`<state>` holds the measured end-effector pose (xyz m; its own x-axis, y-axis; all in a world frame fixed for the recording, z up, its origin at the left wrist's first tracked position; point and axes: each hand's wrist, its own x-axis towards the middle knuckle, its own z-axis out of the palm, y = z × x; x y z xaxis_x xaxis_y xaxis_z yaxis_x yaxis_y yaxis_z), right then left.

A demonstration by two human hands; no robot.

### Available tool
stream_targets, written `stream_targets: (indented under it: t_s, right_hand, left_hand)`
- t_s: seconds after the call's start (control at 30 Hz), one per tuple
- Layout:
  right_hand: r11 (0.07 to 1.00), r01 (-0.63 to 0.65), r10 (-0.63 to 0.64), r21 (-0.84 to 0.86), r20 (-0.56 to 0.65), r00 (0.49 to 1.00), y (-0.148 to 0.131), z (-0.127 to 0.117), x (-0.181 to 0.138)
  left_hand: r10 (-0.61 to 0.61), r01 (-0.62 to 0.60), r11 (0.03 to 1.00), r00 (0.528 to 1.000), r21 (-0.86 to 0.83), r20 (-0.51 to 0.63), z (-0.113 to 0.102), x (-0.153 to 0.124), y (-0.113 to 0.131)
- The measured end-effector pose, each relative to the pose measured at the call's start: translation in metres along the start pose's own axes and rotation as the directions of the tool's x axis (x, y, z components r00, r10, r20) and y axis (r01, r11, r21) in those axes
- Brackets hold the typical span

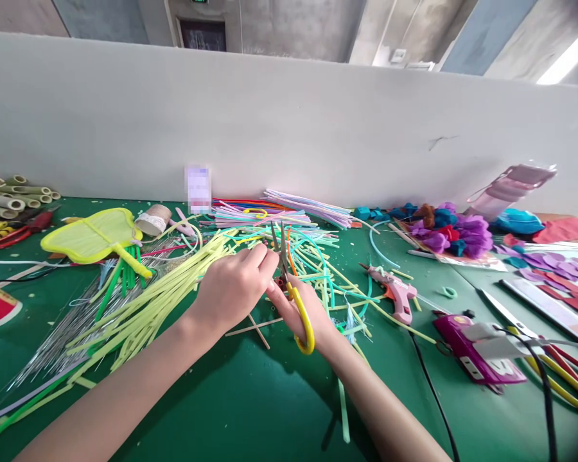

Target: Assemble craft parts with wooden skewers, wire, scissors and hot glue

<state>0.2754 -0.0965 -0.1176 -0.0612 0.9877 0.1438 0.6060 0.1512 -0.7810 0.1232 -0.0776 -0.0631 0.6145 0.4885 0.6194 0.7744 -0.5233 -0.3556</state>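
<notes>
My right hand (302,312) is closed around the yellow handles of a pair of scissors (293,296), whose blades point up and away from me. My left hand (234,282) sits just left of the blades, its fingers pinched at them on something too thin to make out. Under and around both hands lies a loose heap of thin plastic strips (173,289) in pale yellow, green and turquoise, spread over the green table (250,398).
A yellow leaf-shaped fan (94,236) and a twine roll (153,219) lie at the left, with cardboard tubes (14,196) at the far left. Right of my hands lie a pink glue gun (395,292), a magenta glue gun (476,350) with cable, and felt flowers (455,231). A grey wall (289,122) backs the table.
</notes>
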Motion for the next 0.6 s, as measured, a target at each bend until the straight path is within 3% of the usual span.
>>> stream_targets:
  t_s: [0.37,0.6]
  right_hand:
    - [0.989,0.102,-0.108,0.107,0.057,0.992,0.0055,0.0005,-0.0057]
    - [0.995,0.093,-0.095,-0.041,-0.061,0.994,0.0029,0.0059,-0.0021]
  left_hand:
    - [-0.05,0.048,0.999,0.997,-0.026,-0.059,0.0028,-0.0048,-0.0045]
    - [-0.008,0.004,0.999,0.997,-0.054,-0.074,-0.0012,-0.0044,-0.0058]
